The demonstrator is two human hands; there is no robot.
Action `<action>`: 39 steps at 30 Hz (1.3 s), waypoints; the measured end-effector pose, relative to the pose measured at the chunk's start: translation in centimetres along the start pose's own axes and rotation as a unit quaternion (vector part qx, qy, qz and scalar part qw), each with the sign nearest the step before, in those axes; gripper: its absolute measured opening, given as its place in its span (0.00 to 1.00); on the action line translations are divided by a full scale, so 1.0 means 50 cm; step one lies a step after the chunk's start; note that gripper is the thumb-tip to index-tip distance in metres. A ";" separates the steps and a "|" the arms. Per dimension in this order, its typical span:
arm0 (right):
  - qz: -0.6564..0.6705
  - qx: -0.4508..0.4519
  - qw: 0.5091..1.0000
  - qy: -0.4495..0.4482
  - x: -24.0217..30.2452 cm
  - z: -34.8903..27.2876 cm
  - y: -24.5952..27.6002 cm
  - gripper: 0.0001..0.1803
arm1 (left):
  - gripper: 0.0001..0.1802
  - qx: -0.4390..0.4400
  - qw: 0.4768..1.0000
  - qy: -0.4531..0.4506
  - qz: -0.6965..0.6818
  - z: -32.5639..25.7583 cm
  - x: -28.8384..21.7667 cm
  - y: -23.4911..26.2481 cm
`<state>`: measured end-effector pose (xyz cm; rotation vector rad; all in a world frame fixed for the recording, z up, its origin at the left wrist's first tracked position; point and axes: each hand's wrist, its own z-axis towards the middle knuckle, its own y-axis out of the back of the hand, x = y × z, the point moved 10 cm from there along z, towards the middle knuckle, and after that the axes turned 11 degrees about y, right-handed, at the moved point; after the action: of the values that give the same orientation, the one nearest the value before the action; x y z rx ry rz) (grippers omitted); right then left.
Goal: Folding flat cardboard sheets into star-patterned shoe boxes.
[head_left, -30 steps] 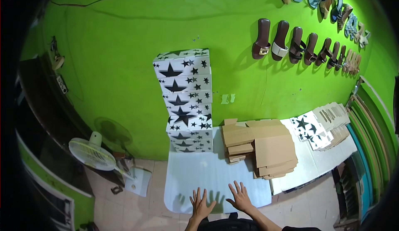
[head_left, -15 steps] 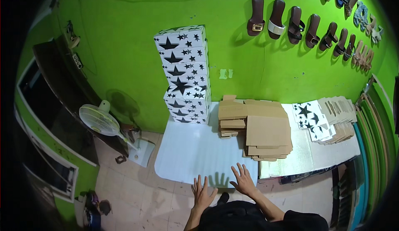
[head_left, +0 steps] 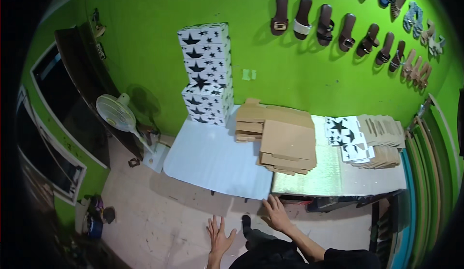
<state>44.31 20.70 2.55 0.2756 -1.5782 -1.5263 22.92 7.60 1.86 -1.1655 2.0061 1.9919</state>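
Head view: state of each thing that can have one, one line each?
Left hand: open, fingers spread, holding nothing, off the table.
Right hand: open, fingers at the table's near edge, holding nothing.
Star-print boxes: assembled, closed, stacked against the wall.
Brown cardboard blanks: folded flat, piled.
Star-print blanks: flat, piled.
Fan: upright on the floor; running or not, cannot tell.
Sandals: hung on the wall.

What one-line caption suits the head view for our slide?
Two open hands, left and right, at the near edge of a white table bearing star-printed boxes and flat cardboard.
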 end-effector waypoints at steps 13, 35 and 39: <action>-0.042 -0.100 0.988 -0.111 -0.195 -0.371 0.255 0.43 | 0.45 0.141 0.979 -0.148 0.006 -0.124 -0.375 -0.294; -0.072 -0.129 0.959 -0.244 -0.817 -0.729 0.595 0.43 | 0.33 0.163 0.940 -0.297 0.043 -0.127 -1.136 -0.790; -0.057 -0.136 0.950 -0.275 -0.865 -0.744 0.626 0.42 | 0.31 0.119 0.937 -0.323 0.059 -0.017 -1.253 -0.893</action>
<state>108.37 31.90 5.48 -0.2426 -1.7577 -2.0051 92.28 40.81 -0.19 -0.2800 1.9006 1.7833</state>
